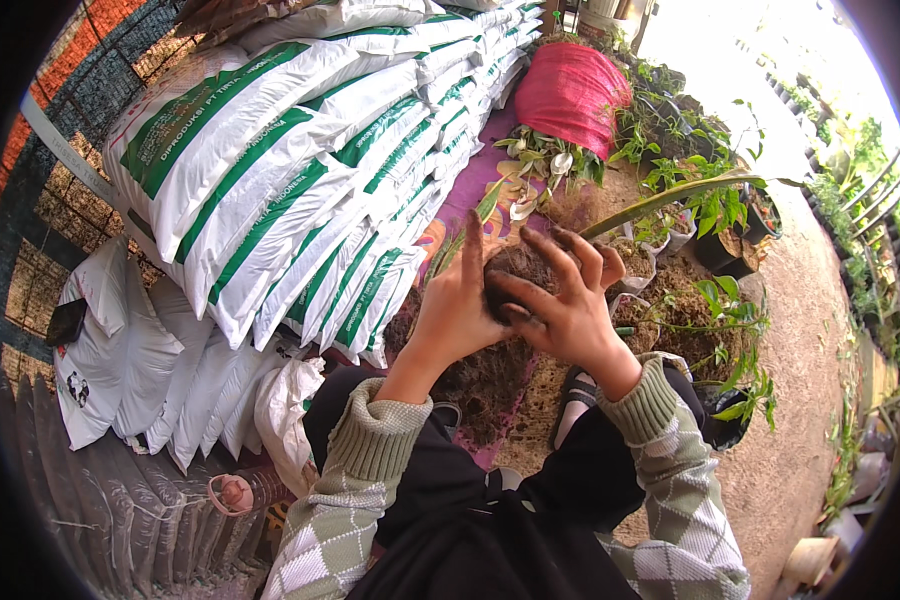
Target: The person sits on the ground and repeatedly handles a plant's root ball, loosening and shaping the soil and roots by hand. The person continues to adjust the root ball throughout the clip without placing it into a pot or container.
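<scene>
Between my hands is a dark ball of soil [520, 268], held above a heap of loose soil [485, 385]. My left hand [452, 312] supports its left side, with the index finger pointing up and the thumb underneath. The soil-stained fingers of my right hand [567, 297] curl over its front and right side. A long green leaf [670, 200] reaches out to the right from behind my right hand, and a narrower leaf [486, 204] rises near my left index finger. Whether these leaves grow from the soil ball is hidden.
White and green filled sacks [300, 190] are stacked at the left, with plain white bags [135, 350] below. A red-pink sack [573, 98] lies beyond my hands near uprooted leafy plants [560, 160]. Potted plants [730, 235] stand at the right beside a concrete path [795, 350].
</scene>
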